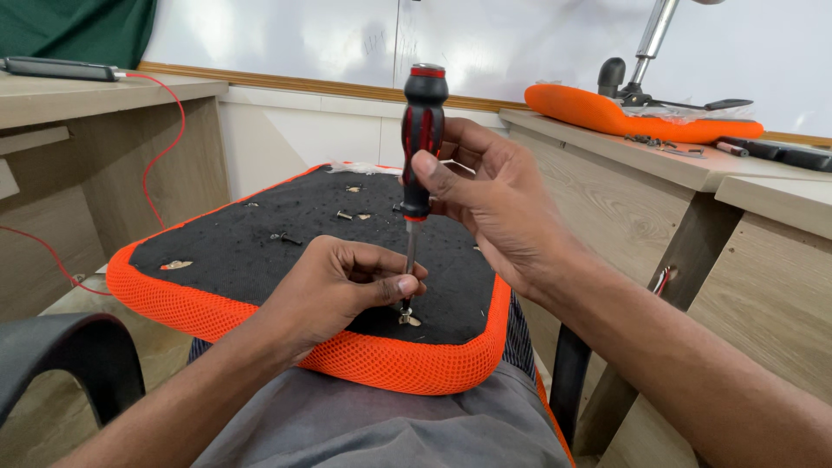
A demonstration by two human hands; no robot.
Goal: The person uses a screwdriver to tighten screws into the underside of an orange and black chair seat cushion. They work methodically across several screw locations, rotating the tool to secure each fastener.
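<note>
**Two hands work a screwdriver on an upturned chair seat**

An orange mesh seat cushion (381, 364) lies upside down across the person's lap, its black underside (260, 251) facing up. The right hand (494, 204) is closed around the red and black handle of a screwdriver (420, 139), which stands nearly upright with its tip down near the front edge of the underside. The left hand (334, 290) is curled beside the metal shaft, thumb and fingertips pinching it just above a small screw (407, 318) at the tip. More loose screws (286, 237) lie scattered farther back on the black surface. To the right, a wooden desk (607, 152) carries a second orange seat part (637, 117) with a chrome post rising from it. A red cable (169, 130) hangs from another desk on the left
</note>
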